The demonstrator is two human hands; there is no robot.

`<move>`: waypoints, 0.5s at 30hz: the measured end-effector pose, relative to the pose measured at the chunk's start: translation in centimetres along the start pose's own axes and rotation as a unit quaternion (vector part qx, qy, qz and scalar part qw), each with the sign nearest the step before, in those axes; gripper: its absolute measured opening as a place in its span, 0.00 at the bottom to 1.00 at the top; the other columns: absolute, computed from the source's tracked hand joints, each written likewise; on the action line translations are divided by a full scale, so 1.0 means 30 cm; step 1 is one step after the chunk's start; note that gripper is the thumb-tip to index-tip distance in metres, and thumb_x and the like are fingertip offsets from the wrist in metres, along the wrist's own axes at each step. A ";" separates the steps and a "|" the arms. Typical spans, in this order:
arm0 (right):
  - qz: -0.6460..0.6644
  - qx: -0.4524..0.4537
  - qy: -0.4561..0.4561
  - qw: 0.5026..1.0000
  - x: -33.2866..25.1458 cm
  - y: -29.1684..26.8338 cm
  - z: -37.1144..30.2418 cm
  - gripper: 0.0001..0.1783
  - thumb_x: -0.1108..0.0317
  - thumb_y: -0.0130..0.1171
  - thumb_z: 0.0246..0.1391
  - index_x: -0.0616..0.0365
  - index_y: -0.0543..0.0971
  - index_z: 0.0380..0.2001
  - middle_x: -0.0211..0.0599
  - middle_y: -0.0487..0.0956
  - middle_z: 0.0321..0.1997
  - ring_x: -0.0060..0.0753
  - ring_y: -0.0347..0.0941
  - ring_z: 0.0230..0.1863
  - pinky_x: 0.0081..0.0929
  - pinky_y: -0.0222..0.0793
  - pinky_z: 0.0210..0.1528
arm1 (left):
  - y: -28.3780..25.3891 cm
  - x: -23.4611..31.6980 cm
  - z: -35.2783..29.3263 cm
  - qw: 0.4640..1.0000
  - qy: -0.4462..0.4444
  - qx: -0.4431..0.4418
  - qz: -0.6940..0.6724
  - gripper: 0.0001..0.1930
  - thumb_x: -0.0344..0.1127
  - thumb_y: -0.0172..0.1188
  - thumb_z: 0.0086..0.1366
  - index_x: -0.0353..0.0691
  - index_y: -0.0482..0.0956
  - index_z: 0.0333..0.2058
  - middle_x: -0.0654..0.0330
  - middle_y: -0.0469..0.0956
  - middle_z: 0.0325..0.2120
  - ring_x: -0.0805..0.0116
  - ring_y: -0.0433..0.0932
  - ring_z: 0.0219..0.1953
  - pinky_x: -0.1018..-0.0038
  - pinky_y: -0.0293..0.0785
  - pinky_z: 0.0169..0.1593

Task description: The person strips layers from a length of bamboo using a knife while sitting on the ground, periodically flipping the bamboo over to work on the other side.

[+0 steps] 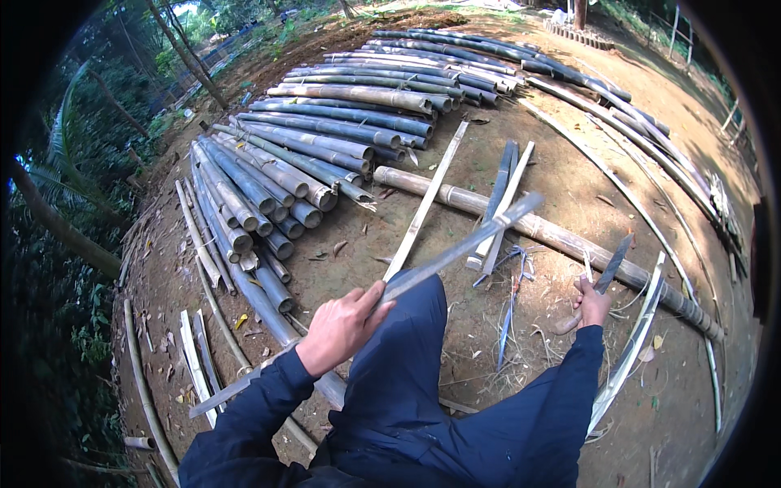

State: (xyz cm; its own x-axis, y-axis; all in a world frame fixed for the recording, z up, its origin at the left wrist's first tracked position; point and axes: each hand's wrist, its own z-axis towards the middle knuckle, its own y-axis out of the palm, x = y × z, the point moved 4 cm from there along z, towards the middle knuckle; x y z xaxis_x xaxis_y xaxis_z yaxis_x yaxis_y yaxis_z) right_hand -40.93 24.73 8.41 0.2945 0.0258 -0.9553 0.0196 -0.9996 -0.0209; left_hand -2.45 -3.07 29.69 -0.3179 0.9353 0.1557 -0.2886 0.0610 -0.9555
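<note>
My left hand point(338, 327) is closed round a long split bamboo strip point(464, 248), which slants from beside my left forearm up across my knee toward the right. To the right, my right hand point(593, 307) grips a large knife point(614, 264), its dark blade pointing up and away from me. A thin pale sliver point(587, 265) stands up by the fingers of that hand; whether it is held I cannot tell. The blade is apart from the strip. Beyond my knees, a thick bamboo pole point(561, 237) lies across the ground, with split bamboo pieces point(506, 199) resting over it.
A large pile of bamboo poles point(325, 134) spreads from the left to the back. One pale strip point(427, 199) leans on the thick pole. More split lengths point(630, 354) lie at my right, among shavings point(533, 358) on bare soil. Dense plants point(65, 325) border the left.
</note>
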 end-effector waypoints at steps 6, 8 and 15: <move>0.015 -0.037 0.020 0.999 0.003 0.027 -0.018 0.13 0.67 0.61 0.60 0.69 0.74 0.35 0.47 0.82 0.29 0.20 0.65 0.14 0.21 0.62 0.12 | -0.393 -0.022 0.279 0.963 0.086 0.244 -0.075 0.12 0.38 0.49 0.73 0.35 0.71 0.46 0.51 0.74 0.20 0.58 0.75 0.17 0.66 0.69 0.21; 0.004 -0.032 0.030 0.999 0.001 0.031 -0.025 0.13 0.66 0.59 0.61 0.68 0.74 0.34 0.44 0.80 0.26 0.21 0.65 0.13 0.22 0.61 0.12 | -0.522 -0.010 0.356 0.932 0.104 0.328 -0.114 0.12 0.39 0.46 0.75 0.35 0.71 0.44 0.60 0.68 0.16 0.69 0.69 0.14 0.72 0.62 0.19; 0.045 -0.037 0.010 0.998 -0.035 0.009 -0.061 0.17 0.58 0.53 0.65 0.65 0.74 0.34 0.34 0.71 0.18 0.21 0.63 0.12 0.23 0.59 0.12 | -0.767 0.099 0.498 0.739 0.252 0.411 -0.471 0.28 0.60 0.36 0.74 0.36 0.64 0.48 0.62 0.62 0.23 0.77 0.58 0.17 0.78 0.55 0.21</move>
State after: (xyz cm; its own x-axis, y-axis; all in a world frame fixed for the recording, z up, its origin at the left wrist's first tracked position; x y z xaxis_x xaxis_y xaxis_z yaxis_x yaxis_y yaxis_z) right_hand -39.49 24.45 9.93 0.3167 -0.0641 -0.9463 0.0616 -0.9942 0.0879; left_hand -10.23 -6.91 55.89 0.6903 0.6367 0.3436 -0.6846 0.7285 0.0255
